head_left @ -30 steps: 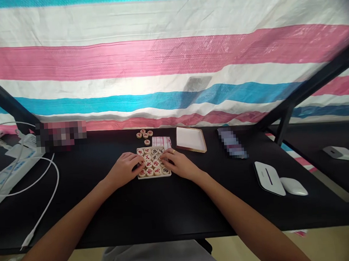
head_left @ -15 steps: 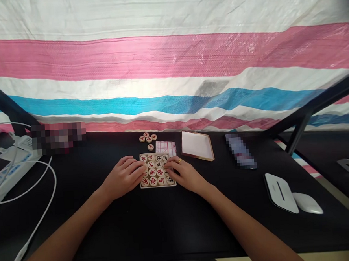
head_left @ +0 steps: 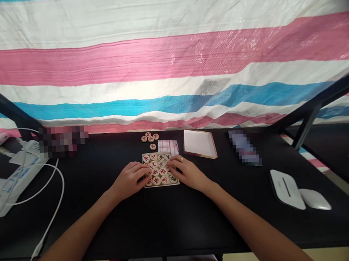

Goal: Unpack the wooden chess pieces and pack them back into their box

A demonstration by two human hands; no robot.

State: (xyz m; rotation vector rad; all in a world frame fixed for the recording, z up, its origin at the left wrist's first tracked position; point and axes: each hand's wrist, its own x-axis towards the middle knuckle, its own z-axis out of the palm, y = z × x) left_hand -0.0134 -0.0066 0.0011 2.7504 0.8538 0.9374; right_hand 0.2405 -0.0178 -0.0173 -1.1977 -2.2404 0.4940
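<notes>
Round Chinese chess pieces [head_left: 155, 172] with red or black characters fill a shallow white box [head_left: 161, 185] in rows on the black table. My left hand [head_left: 130, 179] lies over the box's left side, its loosely bent fingers apart and their tips on the pieces there. From the right, my right hand [head_left: 189, 173], with a ring on one finger, reaches over the other side, thumb and fingers apart on the pieces. My fingertips hide some pieces at both sides. Behind the box, several loose pieces [head_left: 150, 139] sit in a small group, with one piece [head_left: 152, 146] nearer the box.
A folded pink-lined sheet [head_left: 167, 146] lies just behind the box. The box lid [head_left: 199, 142] is inside up to its right. Farther right are a blurred packet [head_left: 244, 148], a flat white device [head_left: 287, 189] and a white mouse [head_left: 315, 198]. A power strip [head_left: 16, 177] and white cables [head_left: 50, 220] occupy the left.
The whole view has shifted slightly. My left fingers have moved a little inward and now cover more of the lower-left pieces. My right hand stays at the right side of the box.
</notes>
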